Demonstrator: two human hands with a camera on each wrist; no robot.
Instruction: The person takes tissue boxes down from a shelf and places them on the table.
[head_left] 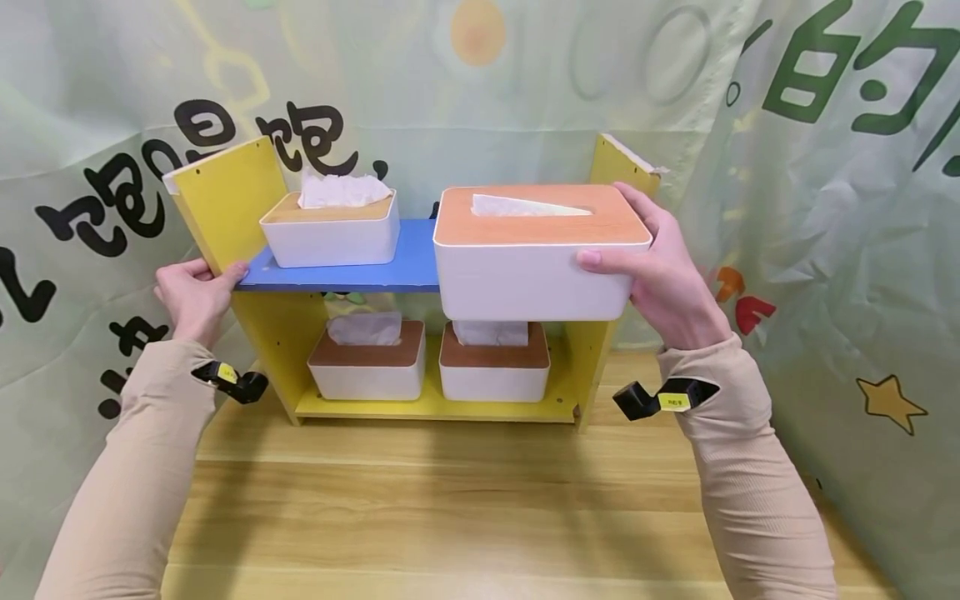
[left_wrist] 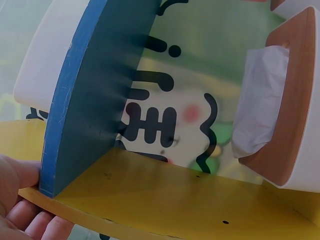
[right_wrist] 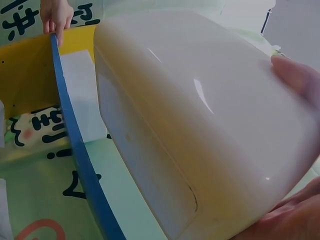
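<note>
The right grip (head_left: 671, 275) clasped a tissue box's (head_left: 525, 282) end. The left grip (head_left: 197, 298) held the shelf (head_left: 414, 257), probably steadying it.

Soft shadows on the tabletop (head_left: 390, 525)

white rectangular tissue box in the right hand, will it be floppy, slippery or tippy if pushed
The white rectangular plastic-looking tissue box is probably stiff: its walls look undented in the right hand. It may be slippery, as the right wrist view shows glossy highlights. Its low, broad shape makes rolling or tipping seem unlikely.
</note>
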